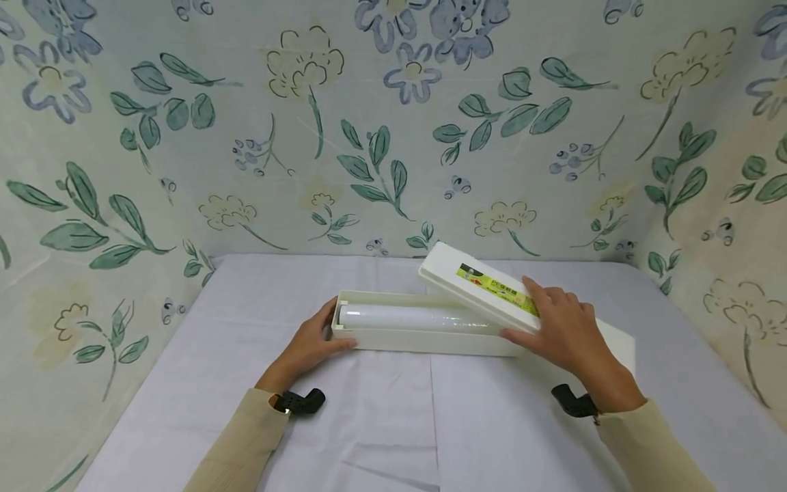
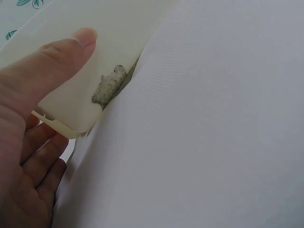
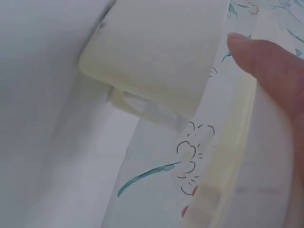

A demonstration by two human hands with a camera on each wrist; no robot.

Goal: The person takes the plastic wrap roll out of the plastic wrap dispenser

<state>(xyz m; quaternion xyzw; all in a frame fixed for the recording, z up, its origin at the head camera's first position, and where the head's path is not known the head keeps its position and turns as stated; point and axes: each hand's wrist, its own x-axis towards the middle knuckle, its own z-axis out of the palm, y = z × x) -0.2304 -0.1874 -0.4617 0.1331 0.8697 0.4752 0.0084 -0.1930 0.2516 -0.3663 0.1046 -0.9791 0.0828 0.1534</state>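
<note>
A long white cling film box [image 1: 424, 342] sits on the table with its top uncovered. Inside lies a shiny roll of cling film [image 1: 399, 317]. My left hand [image 1: 310, 345] grips the box's left end, thumb on the front wall [image 2: 118, 28] and fingers around the end. My right hand [image 1: 565, 328] holds the white lid [image 1: 449, 266], which bears a yellow-green label [image 1: 498, 287]. Slanting above the box's right part, the lid hides that end in the head view. From the right wrist, the lid [image 3: 266, 166] and the box's end [image 3: 156, 52] show apart.
White cloth [image 1: 381, 424] covers the table, with creases near the front. Floral fabric [image 1: 393, 137] hangs behind the table and along both sides. A greyish patch [image 2: 109, 85] marks the box's lower front edge. Black bands with dark mounts [image 1: 301, 402] circle both wrists.
</note>
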